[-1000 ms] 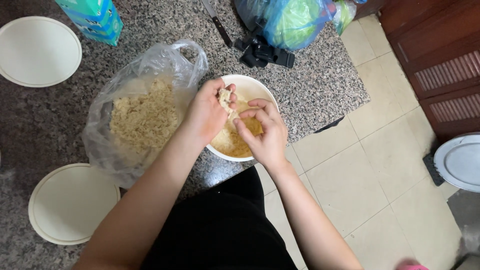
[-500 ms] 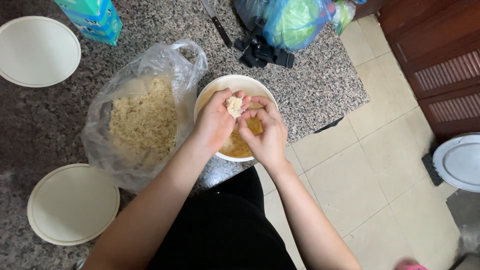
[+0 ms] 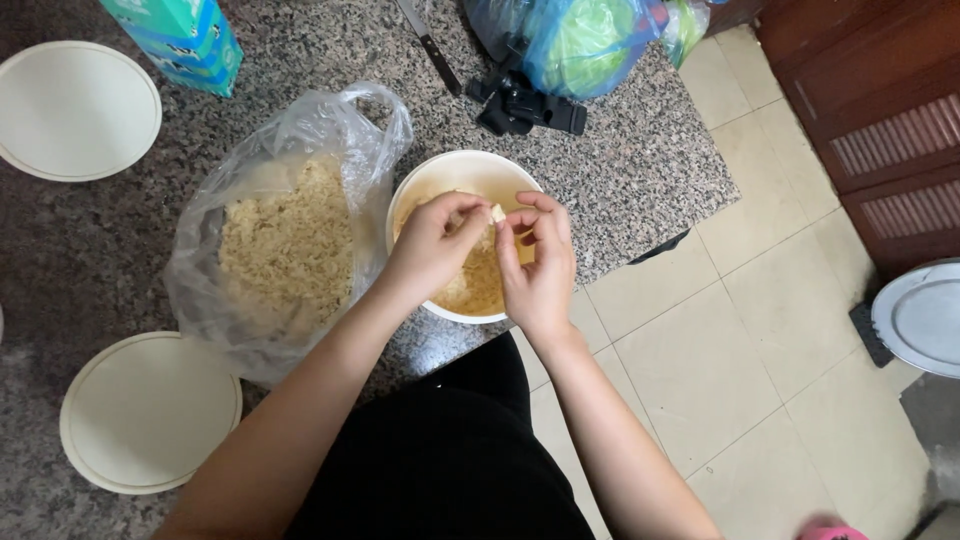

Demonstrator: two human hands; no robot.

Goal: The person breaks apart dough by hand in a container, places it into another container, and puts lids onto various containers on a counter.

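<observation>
Left hand [image 3: 432,245] and right hand [image 3: 538,262] pinch one pale dough lump [image 3: 496,213] between fingertips, directly over white bowl [image 3: 440,176].

A single view, worn on the person's head, looks almost straight down at the granite surface [image 3: 120,250] and the tiled floor [image 3: 760,330] to its right. It sits close: both forearms rise from the near edge, and the left hand [image 3: 430,250] and right hand [image 3: 535,270] meet near centre over a white bowl [image 3: 440,175]. The far edge crops a blue bag [image 3: 590,40]; what lies at the near right corner is probably too cropped to tell.
</observation>
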